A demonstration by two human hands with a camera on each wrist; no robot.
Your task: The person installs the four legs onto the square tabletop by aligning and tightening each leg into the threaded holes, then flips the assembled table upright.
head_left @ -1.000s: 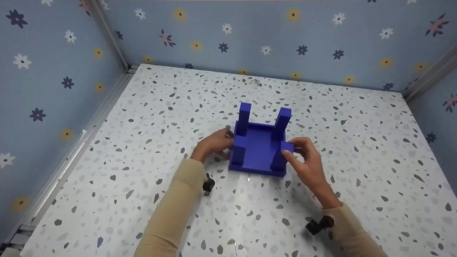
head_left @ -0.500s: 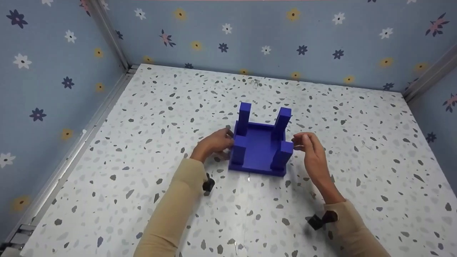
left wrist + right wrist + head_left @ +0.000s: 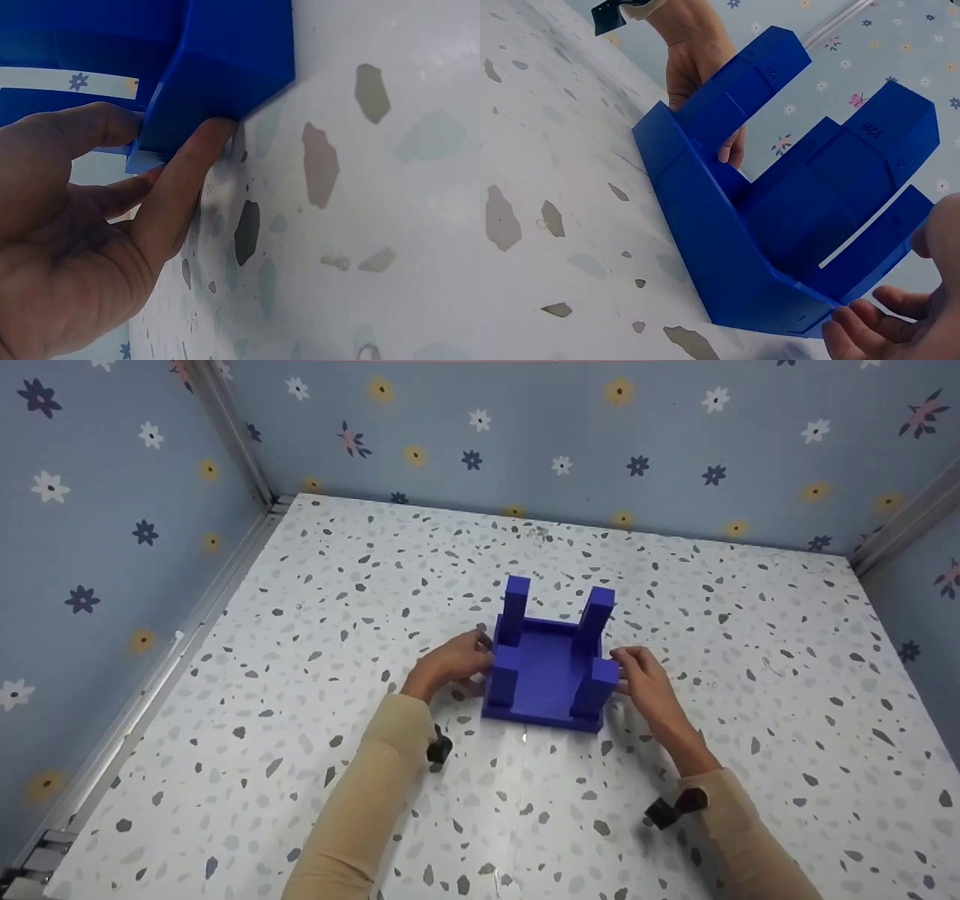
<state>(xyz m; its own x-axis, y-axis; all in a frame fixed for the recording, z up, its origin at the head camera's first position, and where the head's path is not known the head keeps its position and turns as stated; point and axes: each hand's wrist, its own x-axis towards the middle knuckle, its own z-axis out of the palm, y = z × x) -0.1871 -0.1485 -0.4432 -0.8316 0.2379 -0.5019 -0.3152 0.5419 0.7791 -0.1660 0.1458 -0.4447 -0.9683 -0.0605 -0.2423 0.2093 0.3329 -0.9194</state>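
Note:
A violet-blue toy table (image 3: 546, 671) lies upside down, its raised-rim square top on the tabletop and several square legs pointing up. It looks plain blue in the wrist views. My left hand (image 3: 454, 658) holds its left side: in the left wrist view the thumb is at the rim and a straighter finger lies against the outer wall (image 3: 217, 75). On the right, my right hand (image 3: 651, 682) is beside the front right leg (image 3: 596, 686), fingers loosely bent. Its fingertips (image 3: 855, 322) are close to a lower corner in the right wrist view; contact is unclear.
The toy table stands on a white speckled tabletop (image 3: 360, 607). Blue flowered panels (image 3: 525, 427) rise at the back and both sides, with metal rails (image 3: 232, 435) at the corners. Black wrist mounts (image 3: 439, 748) sit near both sleeves.
My right hand has let go of the front right leg, drawn off to the right, then come back close beside it. The left hand and the toy table look unmoved.

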